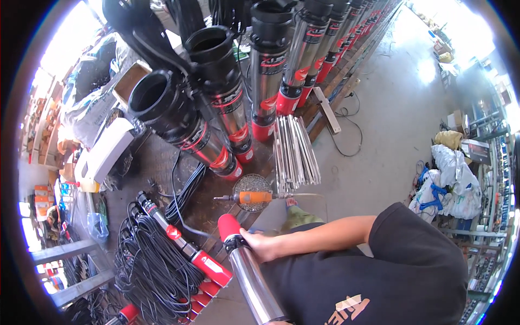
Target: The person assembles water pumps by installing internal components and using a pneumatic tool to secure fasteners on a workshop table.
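A long submersible pump [252,284] with a polished steel body, a black collar and a red end cap slants up in front of my body. My right hand [261,246] is closed around it just below the red end. At the lower edge, only a sliver of skin, seemingly my left hand [279,323], shows by the pump's lower end; its fingers are hidden. Beyond the red cap, an orange power driver [254,198] lies across a round tin [250,178] of small metal parts. Behind that tin is a bundle of thin metal strips [295,154].
Several upright pumps [222,105] with black open tops line the wooden bench, running to the far right. Coiled black cable [154,265] and another pump [211,266] lie at the left. A white power strip [327,110] sits at the bench edge. White bags [452,176] lie on the right.
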`<state>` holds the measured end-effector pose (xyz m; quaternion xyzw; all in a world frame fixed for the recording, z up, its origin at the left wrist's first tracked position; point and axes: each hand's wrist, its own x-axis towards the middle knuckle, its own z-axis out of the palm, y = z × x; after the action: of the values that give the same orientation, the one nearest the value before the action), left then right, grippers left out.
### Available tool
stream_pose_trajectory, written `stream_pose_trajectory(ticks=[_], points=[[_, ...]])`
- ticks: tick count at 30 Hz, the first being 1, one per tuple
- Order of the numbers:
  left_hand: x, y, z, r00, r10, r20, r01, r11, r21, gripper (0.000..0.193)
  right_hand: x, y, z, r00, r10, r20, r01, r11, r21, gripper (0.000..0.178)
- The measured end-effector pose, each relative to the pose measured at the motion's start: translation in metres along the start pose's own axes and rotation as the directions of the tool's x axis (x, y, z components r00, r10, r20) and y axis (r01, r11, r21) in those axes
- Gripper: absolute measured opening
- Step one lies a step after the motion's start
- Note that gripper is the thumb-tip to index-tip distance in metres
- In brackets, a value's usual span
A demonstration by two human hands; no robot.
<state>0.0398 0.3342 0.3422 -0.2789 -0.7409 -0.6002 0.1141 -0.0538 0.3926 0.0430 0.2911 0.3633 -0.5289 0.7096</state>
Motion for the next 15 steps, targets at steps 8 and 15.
stream_pose_trajectory(ticks=[8,15], points=[[-0.090,-0.103,-0.004,0.561,-0.181,-0.808,0.791,0.405,0.458,0.030,-0.123,-0.164,-0.209,-0.248,-0.963,-0.106,0.183,0.061,-0.981,0.030],[-0.143,-0.277,-0.028,0.705,-0.637,-0.312,0.569,0.770,-0.288,0.042,-0.155,-0.267,-0.317,-0.264,-0.806,-0.530,-0.352,0.592,-0.724,0.064]])
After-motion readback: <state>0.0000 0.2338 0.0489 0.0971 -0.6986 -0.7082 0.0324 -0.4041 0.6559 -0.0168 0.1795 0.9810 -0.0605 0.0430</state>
